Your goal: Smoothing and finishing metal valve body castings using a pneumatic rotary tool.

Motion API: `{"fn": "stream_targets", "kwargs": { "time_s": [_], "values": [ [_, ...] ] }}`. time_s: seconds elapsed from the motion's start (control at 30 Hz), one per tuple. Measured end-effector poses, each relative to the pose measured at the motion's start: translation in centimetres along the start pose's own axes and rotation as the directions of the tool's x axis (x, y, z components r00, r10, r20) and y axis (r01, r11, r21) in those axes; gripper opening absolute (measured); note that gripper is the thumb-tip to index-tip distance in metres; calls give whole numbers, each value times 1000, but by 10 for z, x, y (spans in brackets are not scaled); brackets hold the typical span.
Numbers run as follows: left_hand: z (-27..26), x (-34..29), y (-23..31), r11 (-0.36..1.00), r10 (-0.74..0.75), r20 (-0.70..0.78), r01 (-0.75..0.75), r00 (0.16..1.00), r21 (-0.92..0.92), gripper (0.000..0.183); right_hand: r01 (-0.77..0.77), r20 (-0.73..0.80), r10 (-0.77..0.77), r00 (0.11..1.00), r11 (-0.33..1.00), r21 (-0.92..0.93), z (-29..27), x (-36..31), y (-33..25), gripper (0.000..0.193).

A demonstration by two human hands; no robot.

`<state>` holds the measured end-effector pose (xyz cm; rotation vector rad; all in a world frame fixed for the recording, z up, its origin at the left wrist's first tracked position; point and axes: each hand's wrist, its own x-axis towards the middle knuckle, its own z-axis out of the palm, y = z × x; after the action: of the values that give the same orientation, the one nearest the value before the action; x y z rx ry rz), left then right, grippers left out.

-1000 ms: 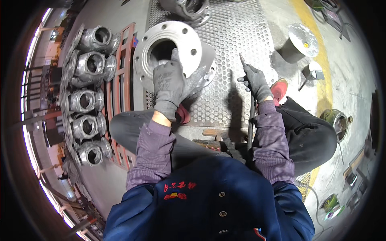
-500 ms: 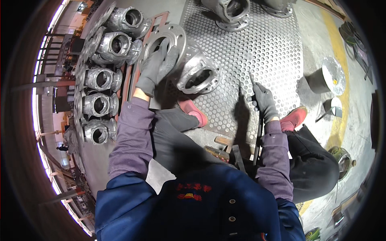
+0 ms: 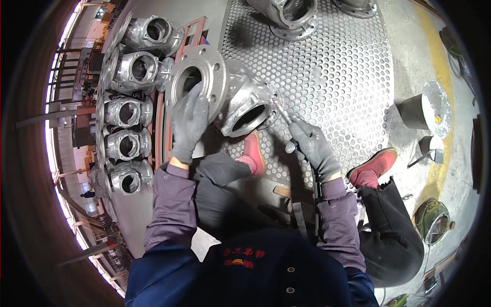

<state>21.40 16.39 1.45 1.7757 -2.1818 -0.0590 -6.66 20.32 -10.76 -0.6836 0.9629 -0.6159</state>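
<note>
A grey metal valve body (image 3: 239,94) is tilted in front of me, with its wide bolt-hole flange (image 3: 217,87) turned to my left. My gloved left hand (image 3: 190,123) grips this flange at its near edge, fingers reaching toward the bore. In my gloved right hand (image 3: 314,146) is a slim rod-shaped metal tool (image 3: 284,111), whose exact kind I cannot make out. Its tip meets the smaller oval flange (image 3: 271,105) on the casting's right side. A dark hose or bar (image 3: 316,210) runs beside my right forearm.
Several similar castings (image 3: 127,113) line the left side by a red frame (image 3: 162,120). A perforated metal plate (image 3: 337,77) covers the floor, with another casting (image 3: 291,15) at its far end. Right stand a metal cylinder (image 3: 413,112) and a green casting (image 3: 430,220). Wooden pieces (image 3: 281,192) lie near my legs.
My right hand has moved left and brought the tool's tip to the casting's flange. My left hand has shifted to the flange's near edge, and the casting has tipped slightly toward me.
</note>
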Motion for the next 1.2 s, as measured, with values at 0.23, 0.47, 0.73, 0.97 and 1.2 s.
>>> {"fn": "stream_targets", "kwargs": {
  "time_s": [0.23, 0.47, 0.73, 0.97, 1.2],
  "values": [
    [0, -3, 6, 994, -58, -18, 56, 998, -99, 39, 95, 290, -89, 953, 995, -8, -32, 55, 5, 41],
    [-2, -10, 0, 987, -148, 32, 149, 988, -51, 47, 424, 478, -231, 848, 836, -348, -71, 87, 26, 56],
    [-3, -5, 7, 984, -175, 61, 176, 983, 0, 47, 162, 216, -139, 966, 982, -93, -63, 75, 15, 41],
    [5, -4, 10, 975, -39, -136, 8, 990, -223, 39, 39, 136, -46, 990, 998, 51, -17, 37, -20, 37],
    [3, -30, 43, 534, -535, -263, 80, 803, -842, 56, 133, 41, -133, 990, 991, 8, 38, 5, -16, 39]
  ]
}}
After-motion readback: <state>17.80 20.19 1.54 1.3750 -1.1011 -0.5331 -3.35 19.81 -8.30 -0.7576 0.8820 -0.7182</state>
